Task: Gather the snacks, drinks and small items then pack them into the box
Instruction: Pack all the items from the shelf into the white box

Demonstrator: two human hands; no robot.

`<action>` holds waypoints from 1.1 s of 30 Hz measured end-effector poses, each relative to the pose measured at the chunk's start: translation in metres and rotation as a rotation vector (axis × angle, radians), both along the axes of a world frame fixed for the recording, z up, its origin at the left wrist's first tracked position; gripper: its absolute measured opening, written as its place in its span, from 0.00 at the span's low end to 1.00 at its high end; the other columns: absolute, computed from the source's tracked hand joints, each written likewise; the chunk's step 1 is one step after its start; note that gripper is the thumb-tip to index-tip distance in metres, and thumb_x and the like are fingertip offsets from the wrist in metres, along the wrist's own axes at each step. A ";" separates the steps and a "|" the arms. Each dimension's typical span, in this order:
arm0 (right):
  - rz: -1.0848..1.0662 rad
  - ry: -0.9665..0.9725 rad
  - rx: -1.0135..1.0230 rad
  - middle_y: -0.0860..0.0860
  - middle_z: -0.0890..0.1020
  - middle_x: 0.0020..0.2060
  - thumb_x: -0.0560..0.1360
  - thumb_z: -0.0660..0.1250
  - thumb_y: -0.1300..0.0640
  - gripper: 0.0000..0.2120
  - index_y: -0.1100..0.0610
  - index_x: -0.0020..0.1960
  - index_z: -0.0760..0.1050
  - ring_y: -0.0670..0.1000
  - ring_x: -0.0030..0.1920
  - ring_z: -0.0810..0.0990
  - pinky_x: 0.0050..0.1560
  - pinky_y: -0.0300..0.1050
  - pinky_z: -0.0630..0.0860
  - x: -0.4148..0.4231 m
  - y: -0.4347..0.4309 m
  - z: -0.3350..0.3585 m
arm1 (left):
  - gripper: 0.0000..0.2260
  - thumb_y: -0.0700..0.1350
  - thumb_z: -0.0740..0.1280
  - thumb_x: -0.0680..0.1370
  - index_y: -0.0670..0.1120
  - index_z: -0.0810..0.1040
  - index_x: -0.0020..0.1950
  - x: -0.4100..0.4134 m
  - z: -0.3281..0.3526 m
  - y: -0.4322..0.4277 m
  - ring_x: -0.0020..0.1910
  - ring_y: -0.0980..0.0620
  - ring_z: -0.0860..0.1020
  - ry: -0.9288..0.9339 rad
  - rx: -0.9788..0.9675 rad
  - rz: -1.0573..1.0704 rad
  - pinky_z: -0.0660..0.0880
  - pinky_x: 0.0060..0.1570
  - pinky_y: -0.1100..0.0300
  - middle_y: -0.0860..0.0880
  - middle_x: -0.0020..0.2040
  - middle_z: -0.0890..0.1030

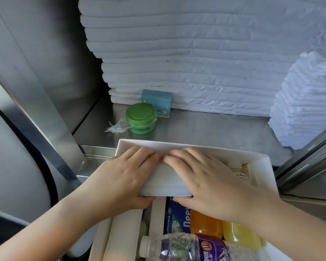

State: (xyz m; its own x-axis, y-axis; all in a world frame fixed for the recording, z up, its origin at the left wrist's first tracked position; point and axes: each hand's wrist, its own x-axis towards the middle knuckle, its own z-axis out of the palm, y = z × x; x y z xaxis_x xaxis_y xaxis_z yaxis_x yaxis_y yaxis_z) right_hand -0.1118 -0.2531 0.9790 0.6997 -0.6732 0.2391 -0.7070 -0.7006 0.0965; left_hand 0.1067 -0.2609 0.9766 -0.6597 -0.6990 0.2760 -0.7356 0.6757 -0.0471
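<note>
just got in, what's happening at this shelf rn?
A person is packing a white box at the edge of a steel shelf. Both hands, left hand and right hand, press a white flap or flat white piece down inside it. Already in the box: a clear bottle, an orange drink, a yellow drink and a blue packet. A green jar and a small blue carton sit unpacked on the shelf, in front of stacked white linens.

A single head-worn wide-angle camera looks forward and steeply down, close above the white box (196,147). Beyond the box it takes in the steel shelf (205,127) and stacked white linens (186,63).
</note>
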 end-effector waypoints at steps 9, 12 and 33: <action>0.060 0.070 0.152 0.54 0.72 0.61 0.68 0.72 0.45 0.31 0.57 0.64 0.63 0.53 0.59 0.71 0.53 0.46 0.76 0.011 -0.015 -0.015 | 0.31 0.51 0.77 0.58 0.40 0.73 0.55 -0.005 -0.009 -0.004 0.45 0.46 0.81 -0.261 0.092 0.062 0.80 0.37 0.56 0.44 0.49 0.81; 0.065 0.102 0.215 0.54 0.69 0.64 0.71 0.70 0.45 0.31 0.57 0.66 0.60 0.54 0.62 0.67 0.57 0.51 0.74 0.017 -0.024 -0.016 | 0.27 0.48 0.73 0.64 0.38 0.71 0.58 -0.007 -0.013 -0.007 0.45 0.44 0.80 -0.375 0.050 0.101 0.78 0.42 0.53 0.42 0.49 0.79; 0.097 0.261 0.262 0.44 0.80 0.51 0.68 0.74 0.55 0.16 0.47 0.55 0.78 0.48 0.52 0.77 0.42 0.42 0.79 -0.051 0.006 -0.009 | 0.27 0.39 0.49 0.79 0.35 0.38 0.74 -0.028 -0.029 0.002 0.72 0.37 0.56 -0.482 0.117 0.294 0.62 0.67 0.52 0.38 0.72 0.54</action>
